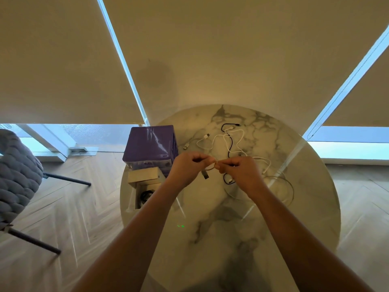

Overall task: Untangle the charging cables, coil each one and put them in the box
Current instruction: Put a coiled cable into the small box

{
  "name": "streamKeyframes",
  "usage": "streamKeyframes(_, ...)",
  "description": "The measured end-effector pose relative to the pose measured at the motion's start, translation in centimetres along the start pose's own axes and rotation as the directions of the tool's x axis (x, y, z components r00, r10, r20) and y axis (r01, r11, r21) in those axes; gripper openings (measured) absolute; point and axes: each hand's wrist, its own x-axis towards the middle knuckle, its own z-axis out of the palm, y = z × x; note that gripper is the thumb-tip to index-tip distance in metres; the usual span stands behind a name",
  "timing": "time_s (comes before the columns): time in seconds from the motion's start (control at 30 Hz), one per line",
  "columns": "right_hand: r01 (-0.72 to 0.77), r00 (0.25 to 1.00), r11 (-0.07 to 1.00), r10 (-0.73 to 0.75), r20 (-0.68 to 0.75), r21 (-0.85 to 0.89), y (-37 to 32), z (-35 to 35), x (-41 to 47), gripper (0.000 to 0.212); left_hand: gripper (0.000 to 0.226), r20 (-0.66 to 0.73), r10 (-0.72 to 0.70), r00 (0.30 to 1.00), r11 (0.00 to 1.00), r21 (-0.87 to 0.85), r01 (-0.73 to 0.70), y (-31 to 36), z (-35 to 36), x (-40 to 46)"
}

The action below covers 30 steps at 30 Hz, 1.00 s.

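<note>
Charging cable (211, 167) pinched between both hands, left hand (188, 167), right hand (239, 171), above marble table (273, 218)

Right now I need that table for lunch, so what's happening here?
A person is sorting charging cables on the round marble table. The left hand and right hand each pinch the same light cable, held just above the table between them. A black cable and white cables still lie tangled behind. The open cardboard box, at the table's left edge, already holds something dark.
</note>
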Motion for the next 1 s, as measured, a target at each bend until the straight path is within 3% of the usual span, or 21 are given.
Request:
streamKeyframes(0.13,-0.031,0.998,0.999,0.032,0.046,-0.019,0.1,-0.3,0.0,0.022,0.007,-0.085,-0.042,0.995,0.997,-0.072,0.036,0.2,-0.1,0.3)
streamKeyframes(0.3,-0.011,1.000,0.990,0.009,-0.012,-0.141,0.4,-0.5,0.2,0.017,0.015,-0.016,-0.090,0.996,0.976,-0.201,0.085,0.5,0.0,-0.2)
streamKeyframes(0.5,-0.011,0.998,0.956,-0.008,-0.062,-0.294,0.6,-0.2,0.6,0.009,0.008,0.028,-0.130,0.991,0.959,-0.248,0.133,0.4,0.4,-0.7)
streamKeyframes(0.67,-0.114,0.993,0.990,0.111,-0.047,-0.077,1.0,-0.1,0.4,0.008,0.010,0.010,-0.194,0.981,0.911,-0.370,0.184,-0.3,-0.2,-1.1)
streamKeyframes(0.83,-0.125,0.992,0.982,0.119,-0.048,-0.141,1.2,-0.1,0.6,0.007,0.023,0.050,-0.219,0.975,0.906,-0.362,0.222,-0.5,0.0,-1.2)
streamKeyframes(1.0,-0.073,0.987,0.989,0.091,-0.131,0.132,1.2,0.3,0.4,0.007,0.010,0.087,-0.256,0.963,0.858,-0.437,0.268,-0.3,0.1,-1.3)
